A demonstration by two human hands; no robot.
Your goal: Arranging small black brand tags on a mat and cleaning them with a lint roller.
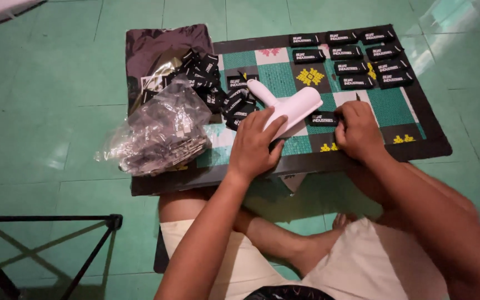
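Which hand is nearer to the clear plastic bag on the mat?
Left. The left hand rests on the white tool, just right of the clear plastic bag. The right hand presses a black label farther right, beyond the tool.

Bare forearms, bare feet, cream shorts, no sleeves or rings.

I sit on a green tiled floor (56, 83), and before me lies a patterned mat (406, 111) with a dark border and green, white and yellow squares. Directly on it lie two rows of black woven labels (356, 53) at the far right, a loose heap of the same labels (212, 83) left of centre, a crumpled clear plastic bag (162, 130) and a dark glossy pouch (162, 47) at the left end. A black folding stand (45, 244) rests on the floor at my left.
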